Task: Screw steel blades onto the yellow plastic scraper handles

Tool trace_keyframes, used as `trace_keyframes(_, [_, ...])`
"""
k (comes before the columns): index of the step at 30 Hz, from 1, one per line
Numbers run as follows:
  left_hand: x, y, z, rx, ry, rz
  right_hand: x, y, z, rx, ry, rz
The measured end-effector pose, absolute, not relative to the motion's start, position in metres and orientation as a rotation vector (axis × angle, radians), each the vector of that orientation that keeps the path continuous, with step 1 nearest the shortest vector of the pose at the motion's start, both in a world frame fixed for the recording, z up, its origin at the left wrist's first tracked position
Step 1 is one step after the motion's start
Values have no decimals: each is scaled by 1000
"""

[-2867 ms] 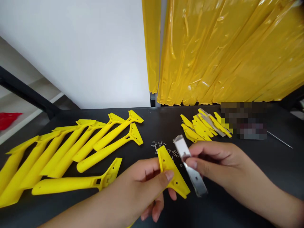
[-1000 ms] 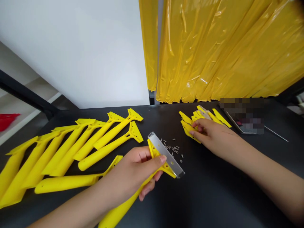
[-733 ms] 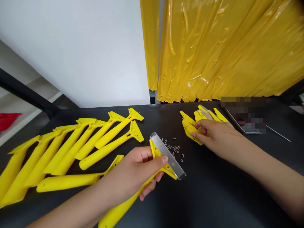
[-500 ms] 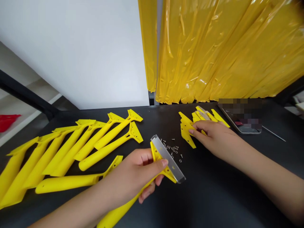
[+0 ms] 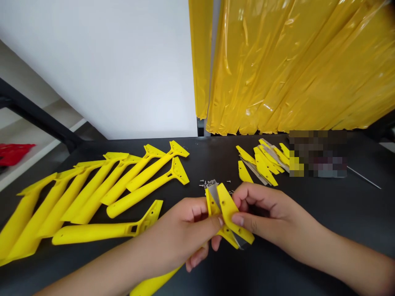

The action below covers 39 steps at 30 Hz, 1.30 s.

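My left hand (image 5: 197, 226) is closed round the head of a yellow scraper handle (image 5: 156, 283), its thumb on the front. A grey metal strip (image 5: 213, 193) lies across that head. Between the thumb and fingers of my right hand (image 5: 262, 209) is a flat yellow plate (image 5: 230, 211) with small holes, held over the strip and partly covering it. Behind the hands lie small screws and nuts (image 5: 202, 183), some hidden by the held parts. Another yellow handle (image 5: 92, 233) lies beside my left forearm.
Several yellow handles (image 5: 123, 181) lie in a slanted row at the left. Yellow plates and grey strips (image 5: 262, 164) are piled at the back right, near a blurred-out object and a thin metal rod (image 5: 364, 177). Yellow plastic sheeting (image 5: 277, 65) hangs behind the black table (image 5: 308, 197).
My right hand has come from the pile to my left hand, bringing a yellow plate over the metal strip. The view has shifted slightly.
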State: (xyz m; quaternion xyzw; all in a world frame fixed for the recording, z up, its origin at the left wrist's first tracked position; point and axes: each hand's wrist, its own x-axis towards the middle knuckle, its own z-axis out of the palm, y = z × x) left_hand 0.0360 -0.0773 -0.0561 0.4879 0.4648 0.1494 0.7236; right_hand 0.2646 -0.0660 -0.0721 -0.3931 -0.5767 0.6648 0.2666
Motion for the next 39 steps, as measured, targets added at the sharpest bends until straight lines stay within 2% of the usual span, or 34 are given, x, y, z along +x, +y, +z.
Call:
trace_keyframes(18, [35, -81, -62, 1107, 970, 371, 260, -64, -78, -1042, -1621, 1763])
trace_keyframes(28, [34, -77, -62, 1043, 979, 424, 262, -65, -80, -1086, -1659, 1606])
trace_keyframes(39, [36, -76, -63, 947, 958, 469, 262, -61, -87, -1142, -1512, 1611])
